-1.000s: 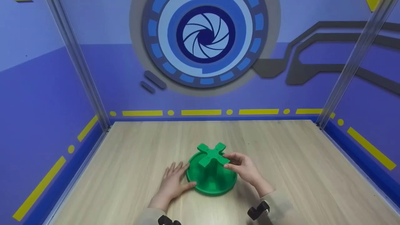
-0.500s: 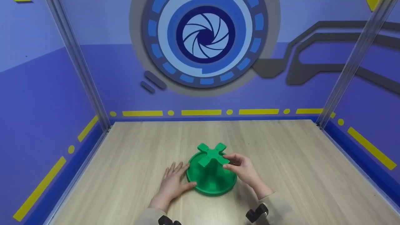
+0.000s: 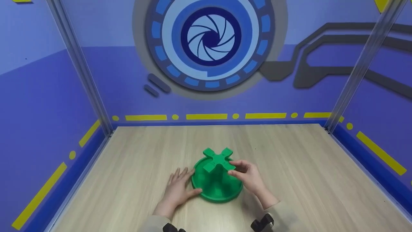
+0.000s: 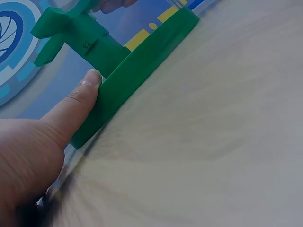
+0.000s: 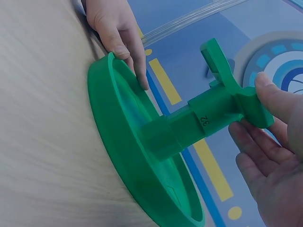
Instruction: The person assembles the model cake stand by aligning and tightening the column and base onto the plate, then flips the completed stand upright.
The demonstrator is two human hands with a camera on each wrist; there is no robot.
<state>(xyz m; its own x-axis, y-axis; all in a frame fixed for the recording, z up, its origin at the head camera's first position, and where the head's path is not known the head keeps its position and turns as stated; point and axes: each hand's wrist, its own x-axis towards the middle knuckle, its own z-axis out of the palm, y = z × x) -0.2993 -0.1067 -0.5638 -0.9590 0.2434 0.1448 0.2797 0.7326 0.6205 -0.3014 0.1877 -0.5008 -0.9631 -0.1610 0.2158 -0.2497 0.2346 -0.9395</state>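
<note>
A green round tray (image 3: 219,197) with a raised rim sits on the table. From its middle rises a green stepped post (image 5: 189,124), topped by a cross-shaped handle (image 3: 220,159) with flared arms. Small printed numbers show on the post in both wrist views. My left hand (image 3: 178,190) lies with spread fingers at the tray's left side, thumb and forefinger touching the rim. My right hand (image 3: 251,177) pinches the cross's near right arm between thumb and fingers. In the head view the cross hides much of the post.
The pale wooden table (image 3: 145,154) is enclosed by a blue patterned back wall (image 3: 112,80) and side walls. Metal posts (image 3: 80,64) stand at the back corners. Black wrist devices (image 3: 262,222) sit over the beige sleeves.
My right hand has shifted slightly left and toward me, still at the same arm of the cross. The left hand and tray have stayed in place. The head view has tilted a little.
</note>
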